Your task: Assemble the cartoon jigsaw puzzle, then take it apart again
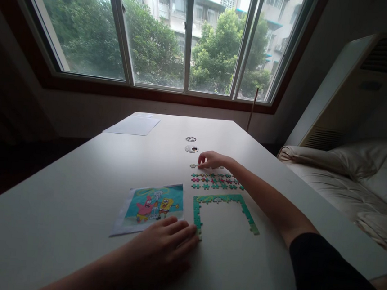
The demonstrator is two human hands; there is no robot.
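Currently, the pieces (205, 187) lie beyond the frame (217, 198), nearer the right hand (209, 159) (curled; pinch indeterminable) than the left hand (171, 239) (extended).

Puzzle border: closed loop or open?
Open. The puzzle border has a far row and two sides, but no near row joining them; white tabletop shows there instead.

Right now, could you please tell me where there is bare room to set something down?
Free patches: between the picture sheet and the white paper, and inside the three-sided puzzle border. It is crowded beyond the border, where loose pieces lie in rows, the farthest under the right hand; the left hand lies by the border's near left end.
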